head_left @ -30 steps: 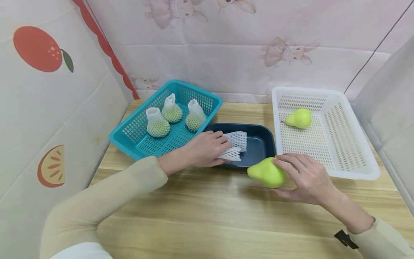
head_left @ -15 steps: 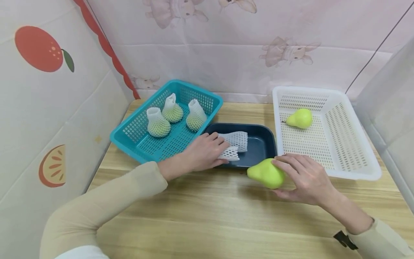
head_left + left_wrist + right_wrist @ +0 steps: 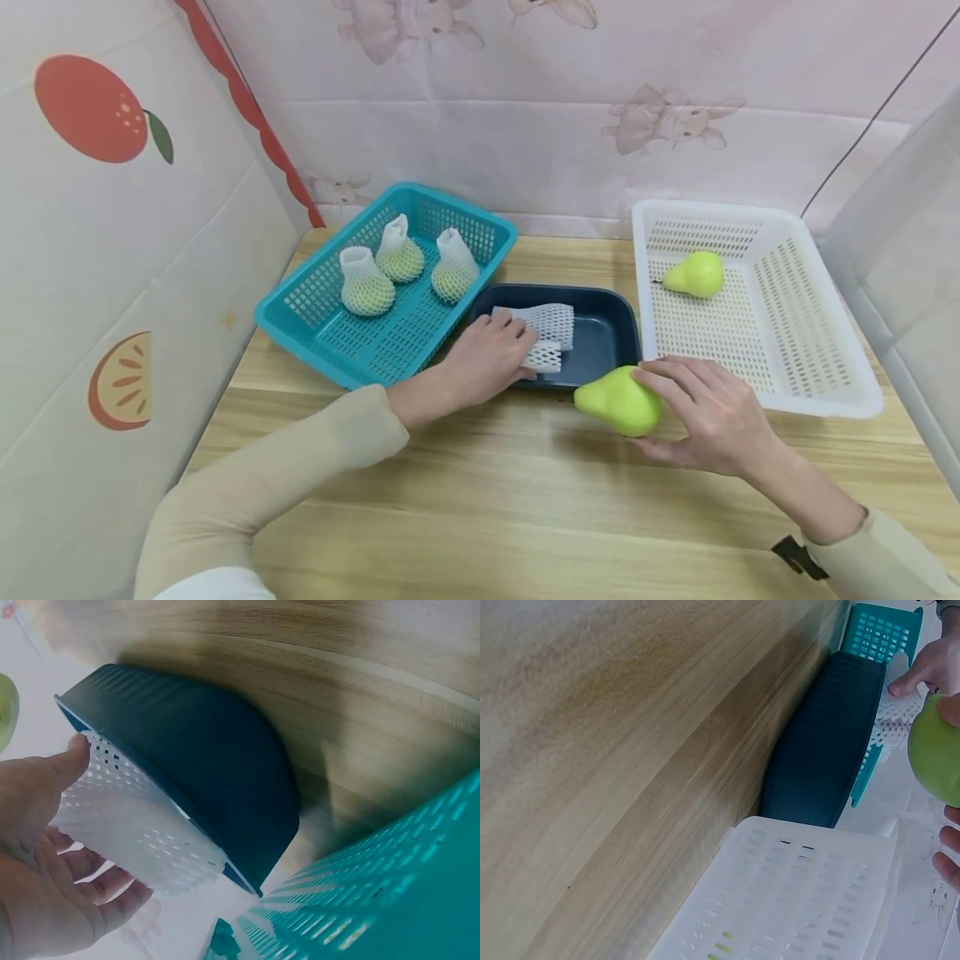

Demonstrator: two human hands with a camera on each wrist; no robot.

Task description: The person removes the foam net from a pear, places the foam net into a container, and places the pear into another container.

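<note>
In the head view my right hand [image 3: 705, 412] grips a green pear [image 3: 618, 402] by its rounded end, above the table's front part; its narrow end points left. My left hand [image 3: 486, 357] is over the left end of a dark blue tray [image 3: 606, 346]. Its thumb and fingers lie around a white foam net sleeve [image 3: 142, 825] in the left wrist view. Behind the hand, another piece of foam netting [image 3: 557, 322] lies in the tray. The left fingertips are partly hidden in the head view.
A teal basket [image 3: 300, 333] at the left holds 3 pears in foam nets, one of them a netted pear [image 3: 367, 287]. The white basket [image 3: 806, 387] at the right contains a bare pear [image 3: 701, 275]. Printed fabric walls [image 3: 525, 150] stand behind and beside the table.
My left hand and forearm have shifted slightly right and toward the front, still at the foam netting. The right hand keeps its hold on the pear, nearly unmoved.
</note>
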